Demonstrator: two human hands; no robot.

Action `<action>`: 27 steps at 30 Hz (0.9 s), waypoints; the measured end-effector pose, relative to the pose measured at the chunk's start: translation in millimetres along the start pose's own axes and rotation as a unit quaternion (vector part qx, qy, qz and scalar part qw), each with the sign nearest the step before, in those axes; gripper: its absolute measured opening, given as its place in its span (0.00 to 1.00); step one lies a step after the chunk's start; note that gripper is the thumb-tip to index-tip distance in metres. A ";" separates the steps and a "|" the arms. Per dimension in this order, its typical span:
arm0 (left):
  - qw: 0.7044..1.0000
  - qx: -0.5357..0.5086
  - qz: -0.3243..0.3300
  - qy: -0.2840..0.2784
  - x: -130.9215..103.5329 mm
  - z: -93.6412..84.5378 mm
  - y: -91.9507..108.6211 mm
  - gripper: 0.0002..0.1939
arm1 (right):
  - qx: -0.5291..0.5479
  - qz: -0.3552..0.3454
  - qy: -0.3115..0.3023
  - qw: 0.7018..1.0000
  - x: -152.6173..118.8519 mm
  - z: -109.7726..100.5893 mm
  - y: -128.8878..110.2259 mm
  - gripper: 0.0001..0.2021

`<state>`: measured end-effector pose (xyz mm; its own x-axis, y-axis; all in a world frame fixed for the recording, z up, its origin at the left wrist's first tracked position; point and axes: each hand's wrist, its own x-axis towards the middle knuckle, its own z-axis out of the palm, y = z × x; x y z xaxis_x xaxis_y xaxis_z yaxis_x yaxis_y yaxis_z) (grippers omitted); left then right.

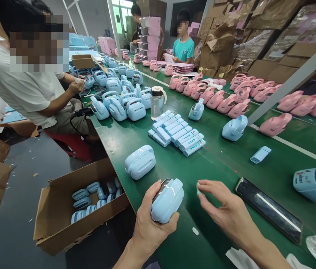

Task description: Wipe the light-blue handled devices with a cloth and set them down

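Note:
My left hand [153, 228] is wrapped around a light blue plastic device [169, 201] with a rounded body, a thick handle and a dark panel on its far left side. To the right of it, my right hand [222, 207] pinches a small pale green piece [197, 188] between thumb and fingertips, apart from the device. The piece is too small to name. Just beyond my left hand, another light blue device [140, 162] lies on the green table [210, 168]. A small white oval piece [195, 231] lies below my right hand.
Several light blue bar-shaped parts [174, 130] lie stacked ahead, near a water bottle [157, 102]. A black phone [268, 209] lies to the right. An open carton [82, 224] with blue parts stands at the left edge. Pink devices [215, 99] line the far side. Co-workers [31, 82] are nearby.

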<state>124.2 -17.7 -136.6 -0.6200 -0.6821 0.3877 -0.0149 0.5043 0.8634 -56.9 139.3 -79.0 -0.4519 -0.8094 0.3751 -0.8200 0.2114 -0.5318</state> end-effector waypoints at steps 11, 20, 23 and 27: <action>0.996 -0.073 -0.014 -0.050 1.6 -12.5 -0.2 0.39 | -0.090 0.014 -0.044 0.995 -45.5 8.0 -5.2 0.12; 0.992 -0.072 -0.072 -0.077 3.5 -9.6 3.9 0.38 | -0.033 0.058 -0.085 0.994 -84.8 38.1 -9.1 0.06; 0.990 -0.072 -0.088 -0.078 4.6 -8.0 5.4 0.38 | -0.026 0.069 -0.085 0.994 -88.7 43.2 -4.9 0.09; 0.990 -0.081 -0.088 -0.071 5.1 -6.5 5.6 0.38 | 0.045 0.120 -0.095 0.987 -80.0 37.8 -9.8 0.08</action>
<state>126.0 -21.9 -127.7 -0.7233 -0.6644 0.1879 -0.0136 0.2858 0.9582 0.6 181.2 -132.5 -0.5482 -0.8320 0.0852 -0.6589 0.3669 -0.6567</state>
